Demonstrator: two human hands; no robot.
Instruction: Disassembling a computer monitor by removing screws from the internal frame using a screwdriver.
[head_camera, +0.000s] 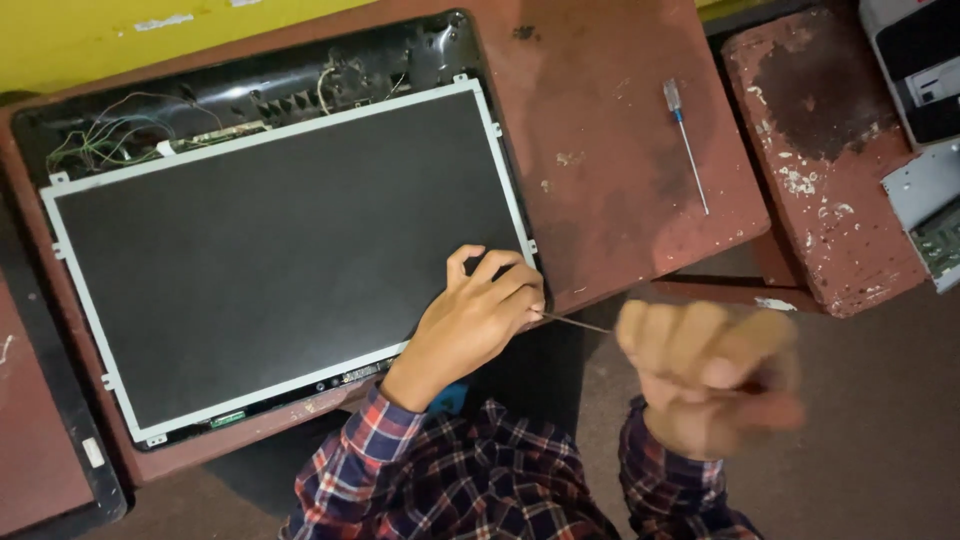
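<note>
My right hand (715, 385), blurred, looks closed on a thin rod; my left hand (480, 315) pinches the screen's (280, 250) corner; thin, brittle glass, I judge, best held by its metal edge.

A large flat screen panel (285, 250) fills the left and centre of the frame, lying face up and tilted so that its right end sits higher in the picture. It is a rectangle with a dark grey, unlit face and a thin silver-white metal frame bearing small mounting tabs along its edges. It rests in a black back casing (300, 75), whose exposed strip shows along the panel's upper edge. The left hand (470, 325) rests its fingers on the panel's lower right corner. On the panel's bottom frame edge, near the lower left, sits a small green label (227, 419), and further right a narrow dark strip label (355, 376); their markings are too small to tell.
</note>
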